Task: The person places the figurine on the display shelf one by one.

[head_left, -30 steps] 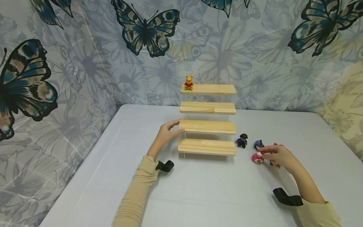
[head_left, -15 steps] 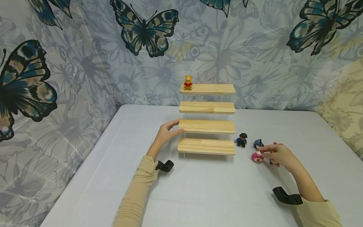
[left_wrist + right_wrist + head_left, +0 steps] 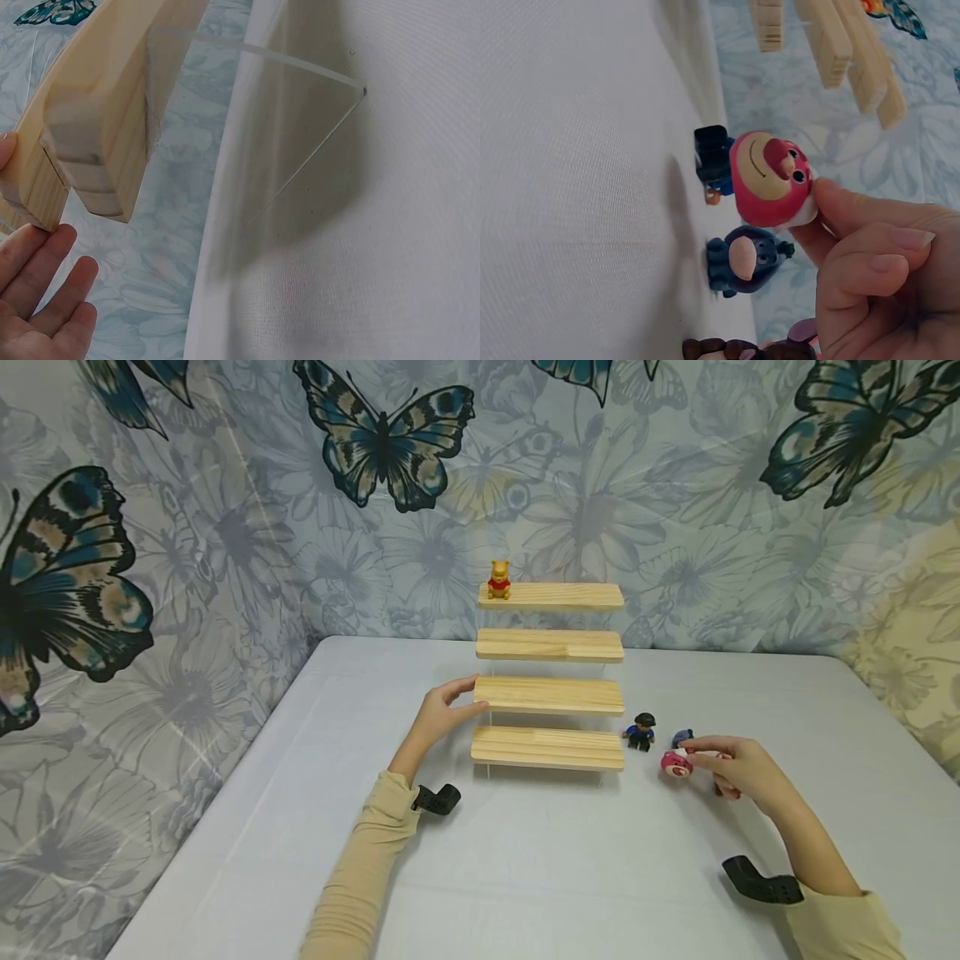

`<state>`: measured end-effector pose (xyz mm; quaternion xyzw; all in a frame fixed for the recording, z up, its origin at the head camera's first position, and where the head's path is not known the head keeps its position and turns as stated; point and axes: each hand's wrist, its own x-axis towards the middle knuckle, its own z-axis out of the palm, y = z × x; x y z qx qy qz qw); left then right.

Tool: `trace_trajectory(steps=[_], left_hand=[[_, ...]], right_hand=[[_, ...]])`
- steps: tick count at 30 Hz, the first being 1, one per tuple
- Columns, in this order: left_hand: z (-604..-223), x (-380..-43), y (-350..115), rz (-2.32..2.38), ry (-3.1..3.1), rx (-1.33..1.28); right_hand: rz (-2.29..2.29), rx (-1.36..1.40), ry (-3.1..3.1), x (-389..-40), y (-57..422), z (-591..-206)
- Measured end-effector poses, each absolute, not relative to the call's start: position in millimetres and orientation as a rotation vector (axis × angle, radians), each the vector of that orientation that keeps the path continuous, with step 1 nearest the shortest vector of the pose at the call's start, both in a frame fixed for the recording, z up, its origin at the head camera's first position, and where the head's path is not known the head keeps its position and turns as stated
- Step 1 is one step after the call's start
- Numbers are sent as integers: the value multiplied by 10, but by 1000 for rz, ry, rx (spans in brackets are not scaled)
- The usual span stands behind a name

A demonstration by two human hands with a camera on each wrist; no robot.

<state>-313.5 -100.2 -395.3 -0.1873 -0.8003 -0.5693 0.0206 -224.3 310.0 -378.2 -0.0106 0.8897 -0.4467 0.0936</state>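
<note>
My right hand pinches a round pink bear figure with a white top between thumb and fingers. In the right wrist view the smiling face of this figure points away from the palm, and the figure hangs clear of the white cloth. My left hand holds the left end of one board of the stepped wooden display shelf, thumb in front and fingers behind. Clear supports carry its boards. A yellow bear figure in a red shirt stands at the left of the top board.
Right of the shelf stands a figure in a black cap and blue top. A blue donkey figure stands by the right hand. Partly hidden beneath that hand is a brown and pink figure. Butterfly-patterned cloth hangs behind the table.
My right hand has raised the pink bear figure slightly off the table and shifted it a little left and away. It now overlaps the donkey more. My left hand stays at the shelf.
</note>
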Motion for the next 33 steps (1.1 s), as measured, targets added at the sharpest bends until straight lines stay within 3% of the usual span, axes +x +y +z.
trace_trajectory(steps=[12,33], left_hand=[[-3647,-2919,-989,-1762,-2513,-602],[-3656,-2930,-983,-1794,-2511,-604]], right_hand=[[-1555,-77,2599,-2239,3101,-3827],[-1766,65,2457,-2249,3051,-3821]])
